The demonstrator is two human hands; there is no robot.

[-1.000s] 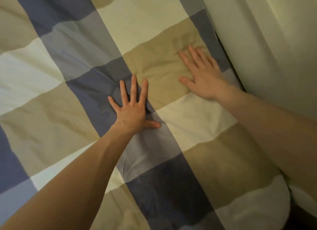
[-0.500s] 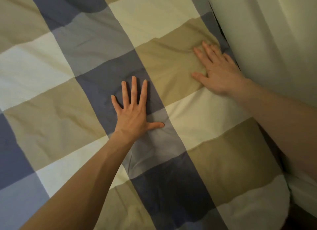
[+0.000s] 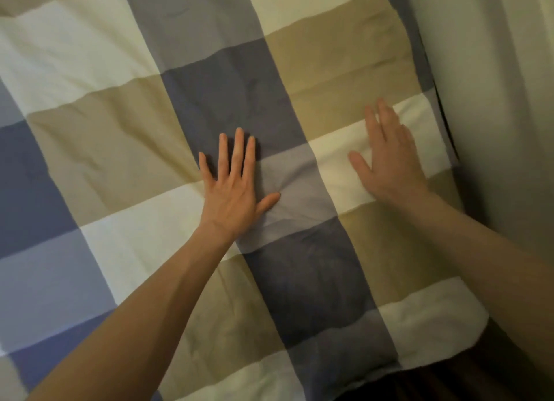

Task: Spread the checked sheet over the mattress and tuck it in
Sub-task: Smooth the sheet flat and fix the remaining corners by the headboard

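Starting at the left, we see the checked sheet (image 3: 105, 149) covering nearly the whole view, its big squares of cream, tan, grey-blue and dark blue laid out flat with soft creases in them. A bare forearm rises from the lower left corner to the left hand (image 3: 230, 188), which lies palm down on the cloth near the middle. Its four fingers are straight and a little apart on a dark blue square, and its thumb points out to the right onto a grey-blue one. It grips nothing. Small wrinkles gather in the cloth by the thumb tip and beside the heel of the hand.

Further right, we find the right hand (image 3: 389, 164) over a cream square, well apart from the left. It is blurred, but we can make out straight fingers held close together and a thumb spread to the left, with no cloth caught in it. We cannot tell whether the palm presses the sheet or only skims it.

Beyond that hand the sheet's right edge runs along a narrow dark gap (image 3: 446, 125) beside a pale wall (image 3: 494, 101). At the lower right, the sheet's cream and blue border ends over a dark floor (image 3: 449, 379).
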